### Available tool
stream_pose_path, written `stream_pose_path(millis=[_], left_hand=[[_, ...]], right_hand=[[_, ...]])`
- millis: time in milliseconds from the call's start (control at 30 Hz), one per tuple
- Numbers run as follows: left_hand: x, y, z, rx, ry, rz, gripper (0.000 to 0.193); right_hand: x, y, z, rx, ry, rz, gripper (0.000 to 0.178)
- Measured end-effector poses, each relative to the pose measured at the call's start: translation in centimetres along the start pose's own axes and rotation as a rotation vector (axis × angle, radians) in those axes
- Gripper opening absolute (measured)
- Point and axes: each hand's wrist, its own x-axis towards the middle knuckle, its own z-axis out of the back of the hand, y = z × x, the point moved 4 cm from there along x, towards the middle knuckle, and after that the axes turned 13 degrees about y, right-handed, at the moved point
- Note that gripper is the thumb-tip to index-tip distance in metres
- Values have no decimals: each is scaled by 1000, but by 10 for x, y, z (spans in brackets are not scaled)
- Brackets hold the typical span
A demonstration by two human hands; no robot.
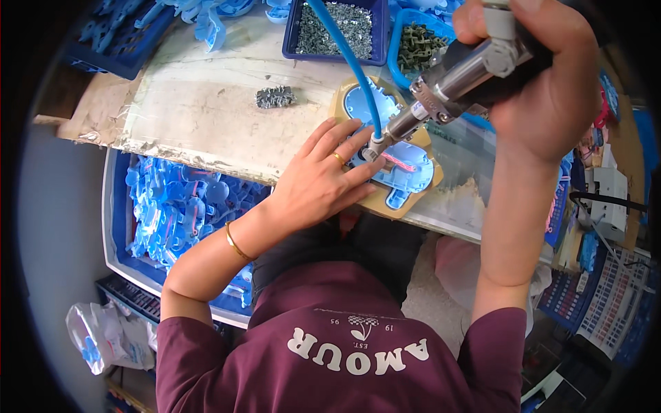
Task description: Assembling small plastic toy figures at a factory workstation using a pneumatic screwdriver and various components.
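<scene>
My right hand [551, 89] is wrapped around a pneumatic screwdriver [458, 79] with a metal barrel, held at a slant. Its nose, where a blue air hose [354, 65] joins, points down at a light blue plastic shell [413, 172] with a pink wire on it. The shell lies in a tan fixture [396, 206], beside a second blue shell part [368, 103]. My left hand [327, 168] rests with fingers stretched out at the fixture's left side, fingertips by the tool's nose. The screwdriver's tip is hidden.
A dark blue bin of small metal parts [337, 31] and a lighter blue basket of brownish clips [420, 45] stand at the back. A small heap of screws [275, 97] lies on the worktable [206, 103]. Below left, a large crate [113, 234] holds many blue shells.
</scene>
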Motion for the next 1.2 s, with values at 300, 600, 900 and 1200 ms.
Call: stream_pose_path(millis=[300, 600, 900, 1200], left_hand=[[-2, 0, -1, 15, -6, 5, 39], [11, -11, 12, -23, -12, -76, 29], [-49, 22, 131, -614, 166, 140, 8], [-217, 84, 190, 298, 607, 1025, 40]], right_hand=[[-24, -6, -14, 192, -112, -73, 53], [42, 12, 76, -5, 34, 285, 45], [-14, -59, 272, -498, -7, -503, 53], [-171, -183, 408, -1234, -29, -681, 35]])
